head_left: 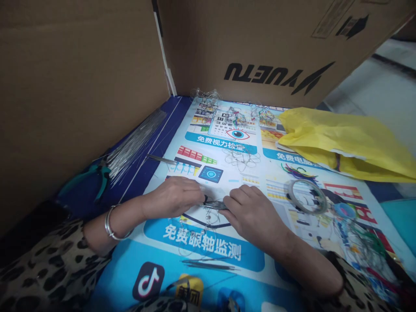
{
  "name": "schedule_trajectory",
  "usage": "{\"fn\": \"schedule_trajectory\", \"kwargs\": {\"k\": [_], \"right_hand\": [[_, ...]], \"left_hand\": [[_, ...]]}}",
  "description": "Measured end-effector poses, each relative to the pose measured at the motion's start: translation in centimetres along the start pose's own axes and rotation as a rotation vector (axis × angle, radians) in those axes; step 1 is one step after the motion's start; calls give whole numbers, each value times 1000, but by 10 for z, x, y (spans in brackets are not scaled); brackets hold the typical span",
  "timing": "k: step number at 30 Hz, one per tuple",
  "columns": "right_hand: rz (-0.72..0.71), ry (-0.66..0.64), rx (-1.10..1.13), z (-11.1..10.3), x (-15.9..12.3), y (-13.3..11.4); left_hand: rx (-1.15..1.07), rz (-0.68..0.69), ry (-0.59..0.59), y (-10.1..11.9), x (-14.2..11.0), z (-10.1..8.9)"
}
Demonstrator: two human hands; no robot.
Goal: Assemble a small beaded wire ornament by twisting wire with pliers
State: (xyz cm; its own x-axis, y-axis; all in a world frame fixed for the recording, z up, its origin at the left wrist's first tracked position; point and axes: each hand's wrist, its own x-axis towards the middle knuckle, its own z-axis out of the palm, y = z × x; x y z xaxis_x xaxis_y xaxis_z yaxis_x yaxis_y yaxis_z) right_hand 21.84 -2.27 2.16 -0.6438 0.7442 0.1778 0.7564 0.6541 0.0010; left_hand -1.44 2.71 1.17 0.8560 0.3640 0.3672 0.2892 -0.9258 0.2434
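Nearest, on a printed sheet [120,262] covering the worktop, a black tile [148,281] bears a white musical-note logo; beside it is a partly covered yellow tile [191,287]. Just beyond lie loose dark wires [209,264], then a blue banner [251,256] reading 免费眼轴监测. Over that banner's upper edge hangs a beaded wire piece [208,222], between and below the two hands. The right hand [251,212] has its grip closed around a metal tool [215,205], apparently pliers. The left hand [177,196], a silver bangle on its wrist, has its grip pinched together at the wire piece's top, by the tool's tip; the exact contact is too small to tell.

To the right lie tangled threads [360,242] and a tape roll [307,196]; to the left, green-handled pliers [105,175] near a wire bundle [138,138]. Farther, banners read 免费视力检查 and 免费电脑, the latter running under a yellow bag [344,136]. An eye chart shows E symbols. At the back, cardboard [201,56] carries "YUETU" upside down and a black arrow.
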Motion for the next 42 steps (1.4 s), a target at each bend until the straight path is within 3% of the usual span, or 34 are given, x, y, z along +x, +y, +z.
{"fn": "schedule_trajectory", "kwargs": {"k": [7,18,29,42], "right_hand": [[23,69,2,7,-2,-3],[30,75,43,7,-2,-4],[22,105,35,11,-4,-5],[150,24,61,11,-3,-4]], "left_hand": [[-58,-37,38,0,0,-1],[-71,-40,65,0,-2,1],[-90,-79,32,-1,-5,3],[-20,-155,92,1,-1,4]]}}
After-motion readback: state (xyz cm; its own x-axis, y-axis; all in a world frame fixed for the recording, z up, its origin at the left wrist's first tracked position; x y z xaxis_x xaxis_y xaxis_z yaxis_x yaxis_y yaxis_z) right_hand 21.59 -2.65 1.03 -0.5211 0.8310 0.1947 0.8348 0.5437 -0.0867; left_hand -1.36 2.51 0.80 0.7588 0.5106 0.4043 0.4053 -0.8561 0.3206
